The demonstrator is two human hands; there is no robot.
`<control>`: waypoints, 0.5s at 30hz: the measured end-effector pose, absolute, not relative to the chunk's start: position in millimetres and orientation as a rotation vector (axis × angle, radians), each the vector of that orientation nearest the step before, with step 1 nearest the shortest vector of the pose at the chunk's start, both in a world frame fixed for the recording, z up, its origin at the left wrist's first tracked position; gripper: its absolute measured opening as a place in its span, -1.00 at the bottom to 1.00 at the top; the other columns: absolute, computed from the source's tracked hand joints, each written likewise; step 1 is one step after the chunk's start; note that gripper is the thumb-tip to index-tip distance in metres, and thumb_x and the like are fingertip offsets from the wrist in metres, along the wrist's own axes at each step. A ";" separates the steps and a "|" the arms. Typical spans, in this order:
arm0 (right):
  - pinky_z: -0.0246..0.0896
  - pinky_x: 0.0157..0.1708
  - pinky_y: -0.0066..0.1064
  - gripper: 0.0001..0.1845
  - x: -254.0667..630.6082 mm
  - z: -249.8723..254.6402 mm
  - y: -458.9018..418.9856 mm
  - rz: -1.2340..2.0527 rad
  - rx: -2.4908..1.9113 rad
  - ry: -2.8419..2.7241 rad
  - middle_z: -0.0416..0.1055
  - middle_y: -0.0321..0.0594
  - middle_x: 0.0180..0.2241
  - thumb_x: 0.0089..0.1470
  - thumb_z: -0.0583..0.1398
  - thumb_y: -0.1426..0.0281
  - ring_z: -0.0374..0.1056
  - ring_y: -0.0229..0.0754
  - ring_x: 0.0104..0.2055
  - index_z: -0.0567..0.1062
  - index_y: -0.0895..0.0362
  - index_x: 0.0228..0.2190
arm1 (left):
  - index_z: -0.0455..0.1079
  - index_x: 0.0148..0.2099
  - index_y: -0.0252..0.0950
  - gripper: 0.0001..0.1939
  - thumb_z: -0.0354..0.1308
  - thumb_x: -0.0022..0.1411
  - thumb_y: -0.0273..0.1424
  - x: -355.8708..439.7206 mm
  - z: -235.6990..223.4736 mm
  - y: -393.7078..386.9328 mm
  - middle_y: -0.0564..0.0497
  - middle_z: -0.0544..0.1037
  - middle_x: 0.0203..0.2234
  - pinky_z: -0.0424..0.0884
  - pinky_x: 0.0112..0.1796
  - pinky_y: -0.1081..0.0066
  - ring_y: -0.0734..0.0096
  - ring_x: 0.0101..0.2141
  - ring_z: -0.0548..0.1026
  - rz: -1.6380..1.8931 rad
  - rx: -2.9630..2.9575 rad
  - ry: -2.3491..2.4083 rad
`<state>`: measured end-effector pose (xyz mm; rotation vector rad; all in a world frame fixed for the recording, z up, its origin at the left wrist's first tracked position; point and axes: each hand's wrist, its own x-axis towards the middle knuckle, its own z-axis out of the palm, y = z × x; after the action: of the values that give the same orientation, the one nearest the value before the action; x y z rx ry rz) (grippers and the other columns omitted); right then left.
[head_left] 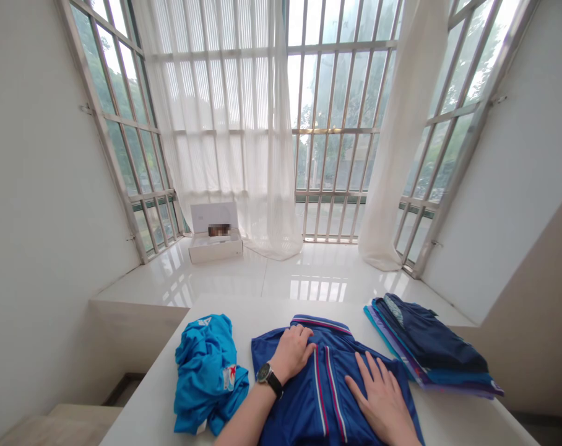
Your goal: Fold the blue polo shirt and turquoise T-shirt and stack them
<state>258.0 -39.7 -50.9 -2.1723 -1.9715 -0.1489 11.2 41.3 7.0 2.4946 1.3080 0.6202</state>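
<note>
Blue tracksuit jacket (304, 402) is lying spread on a white table (158, 387), with its striped collar (319, 323) pointing away from the person and its long axis running from that collar back toward the person's body, tilted slightly off straight. Two red-and-white stripes (330, 390) are running along that axis down the jacket's middle.

Both hands are resting on top of the jacket, and neither is gripping it. The left hand (291, 354), with a black wristwatch (269, 379) on its wrist, is lying palm down just below the collar, fingers gently curved over the cloth rather than clenched. The right hand (380, 396) is lying farther from the collar, just to the right of the stripes, palm down with its fingers spread and released. The left hand is therefore the nearer one to the collar.

Just left of the jacket, a crumpled turquoise garment (207, 375) is sitting in a loose heap. Just right of the jacket, a folded stack of clothes (429, 347) is lying with navy cloth on top and teal and purple edges showing below. Well beyond the jacket, an open white box (215, 248) is standing on a glossy white floor (304, 275).
</note>
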 end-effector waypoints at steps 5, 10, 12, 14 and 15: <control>0.03 0.27 0.08 -0.41 247.7 -28.1 -47.2 -0.159 -1.972 -1.956 0.30 0.05 0.22 0.18 0.09 0.06 0.13 0.17 0.31 0.47 0.15 0.10 | 0.34 0.08 -0.19 -0.74 0.02 0.41 -0.26 -3.3 3.1 27.2 -0.07 0.46 0.00 0.27 0.10 0.19 0.17 0.04 0.38 0.698 2.476 1.287; 0.25 0.17 -0.14 -0.49 200.2 -3.1 -83.7 0.068 -1.451 -2.288 0.37 -0.06 0.17 0.09 0.24 0.13 0.27 0.04 0.21 0.46 0.01 0.07 | 0.35 0.10 -0.23 -0.70 0.06 0.39 -0.28 -10.8 -13.5 26.0 -0.10 0.46 0.05 0.25 0.15 0.17 0.18 0.08 0.37 0.733 2.416 1.282; 0.27 0.14 -0.14 -0.43 181.3 -3.5 -94.7 0.023 -1.299 -2.384 0.39 -0.11 0.16 -0.03 0.34 0.25 0.30 0.07 0.18 0.45 -0.03 0.05 | 0.36 0.09 -0.24 -0.72 0.04 0.39 -0.30 -11.1 -17.7 27.4 -0.10 0.46 0.05 0.24 0.15 0.17 0.19 0.08 0.37 0.759 2.393 1.287; 0.29 0.10 -0.19 -0.50 169.0 -8.6 -98.8 -0.087 -1.239 -2.384 0.46 -0.17 0.07 -0.04 0.33 0.42 0.37 0.01 0.10 0.48 -0.03 -0.01 | 0.38 0.06 -0.24 -0.74 0.05 0.39 -0.31 -10.8 -19.7 28.4 -0.09 0.47 0.03 0.25 0.15 0.18 0.20 0.07 0.38 0.781 2.379 1.280; 0.29 0.08 -0.23 -0.54 165.7 -11.7 -98.4 -0.142 -1.229 -2.361 0.49 -0.21 0.03 -0.02 0.29 0.50 0.39 -0.04 0.05 0.48 -0.03 -0.05 | 0.39 0.04 -0.24 -0.76 0.06 0.38 -0.31 -10.7 -20.0 28.7 -0.09 0.48 0.02 0.25 0.15 0.19 0.21 0.06 0.38 0.790 2.374 1.275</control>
<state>165.7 -98.4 -11.7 -1.2286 -2.3611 -0.1421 -10.7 28.7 -20.0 2.3739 1.2746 0.7903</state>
